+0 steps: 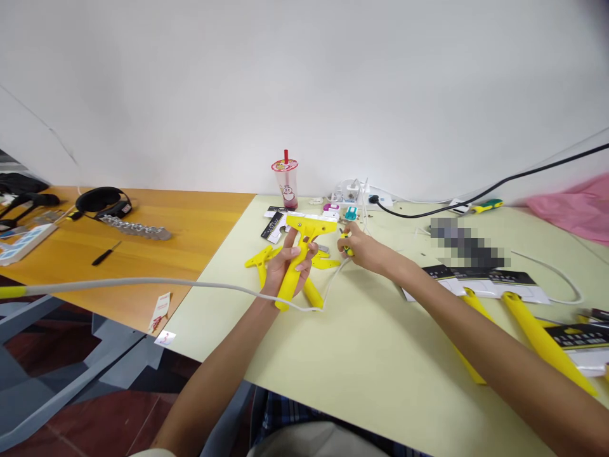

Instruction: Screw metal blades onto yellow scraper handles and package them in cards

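My left hand [281, 270] is wrapped round the handle of a yellow scraper [304, 241], its wide head up and a white strip along the top edge. To the right of that head, my right hand [360, 246] is closed on a small screwdriver [347, 249] with a yellow and dark handle; its tip is hard to make out. Behind my left hand lie more yellow scraper parts [259, 261] on the table, partly hidden. A white cable [280, 297] runs from the left, in front of my left wrist, towards my right hand.
A drink cup [287, 184] with a red straw stands by the wall. Beside it are a power strip [380, 200] and a teal clip-like item [351, 213]. Packaged yellow scrapers [537, 333] lie at right, below a green-yellow screwdriver [488, 205]. A headset [102, 202] rests on the wooden table.
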Tool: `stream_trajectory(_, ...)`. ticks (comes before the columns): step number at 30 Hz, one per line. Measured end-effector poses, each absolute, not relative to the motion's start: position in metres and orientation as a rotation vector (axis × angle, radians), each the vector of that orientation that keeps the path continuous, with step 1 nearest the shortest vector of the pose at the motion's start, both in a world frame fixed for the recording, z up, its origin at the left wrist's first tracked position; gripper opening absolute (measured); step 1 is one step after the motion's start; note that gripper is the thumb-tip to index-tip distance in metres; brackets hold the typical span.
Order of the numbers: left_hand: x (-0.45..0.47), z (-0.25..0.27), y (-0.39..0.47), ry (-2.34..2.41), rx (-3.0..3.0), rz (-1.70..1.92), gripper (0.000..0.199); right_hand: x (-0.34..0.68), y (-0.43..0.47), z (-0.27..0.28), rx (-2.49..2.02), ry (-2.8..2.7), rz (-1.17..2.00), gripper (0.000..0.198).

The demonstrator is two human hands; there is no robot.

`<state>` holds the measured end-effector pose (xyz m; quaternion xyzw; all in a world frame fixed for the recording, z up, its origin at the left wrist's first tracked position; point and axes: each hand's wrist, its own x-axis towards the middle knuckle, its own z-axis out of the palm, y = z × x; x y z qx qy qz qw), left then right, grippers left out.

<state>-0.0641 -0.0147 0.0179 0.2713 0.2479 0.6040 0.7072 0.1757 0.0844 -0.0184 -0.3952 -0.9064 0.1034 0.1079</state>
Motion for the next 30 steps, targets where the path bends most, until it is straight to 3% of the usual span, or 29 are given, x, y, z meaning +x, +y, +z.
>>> stream_trajectory(11,-0.063,0.02,-0.016,0.512,0.567,1.309,0.067,0.168,0.08,0.007,-1.18,-2.873,0.168,0.043)
stream_trajectory(22,-0.064,0.017,-0.013,0.551,0.588,1.351,0.071,0.16,0.079,0.011,-0.781,-3.005,-0.194,0.037)
stream_trajectory(25,-0.065,0.016,-0.012,0.538,0.584,1.333,0.07,0.164,0.082,0.022,-0.688,-2.981,-0.255,0.026)
stream_trajectory(30,-0.066,0.015,-0.011,0.508,0.572,1.353,0.067,0.165,0.091,0.049,-0.891,-2.926,-0.046,0.031)
